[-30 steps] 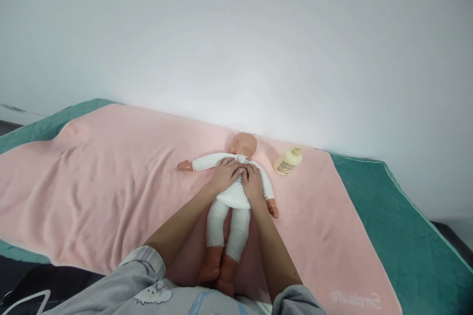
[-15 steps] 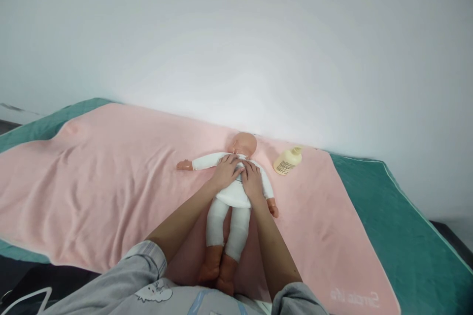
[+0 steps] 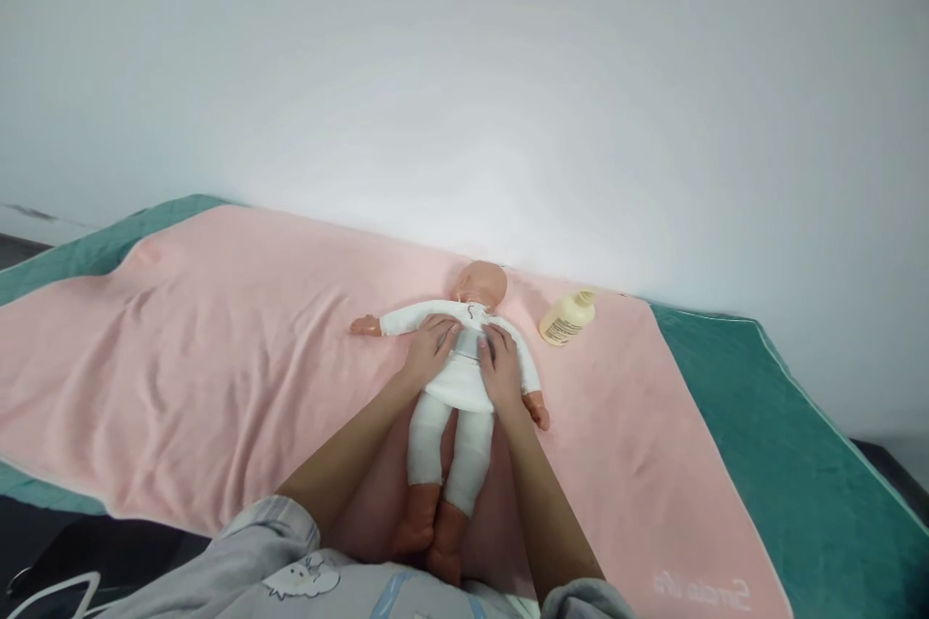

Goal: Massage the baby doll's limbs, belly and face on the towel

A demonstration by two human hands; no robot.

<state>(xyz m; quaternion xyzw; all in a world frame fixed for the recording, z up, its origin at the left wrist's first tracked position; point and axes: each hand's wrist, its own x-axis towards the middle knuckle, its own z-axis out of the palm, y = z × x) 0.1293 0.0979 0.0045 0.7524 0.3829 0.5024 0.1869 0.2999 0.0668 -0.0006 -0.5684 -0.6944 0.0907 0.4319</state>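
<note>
A baby doll in white clothing lies on the pink blanket, its bald head toward the wall and its bare feet toward me. My left hand rests on one side of the doll's chest, fingers stretched out. On the other side of the chest lies my right hand, palm down and fingers extended. A grey patch on the doll's chest shows in the gap between my hands. Neither hand grips anything; my palms are hidden from view.
A pale yellow bottle lies tilted on the blanket, right of the doll. The pink blanket covers part of a green sheet. A white wall rises behind. At the lower left is a white cable.
My hands have slid apart from the middle of the doll's chest toward its sides and slightly toward me. The grey patch between them is now more exposed.
</note>
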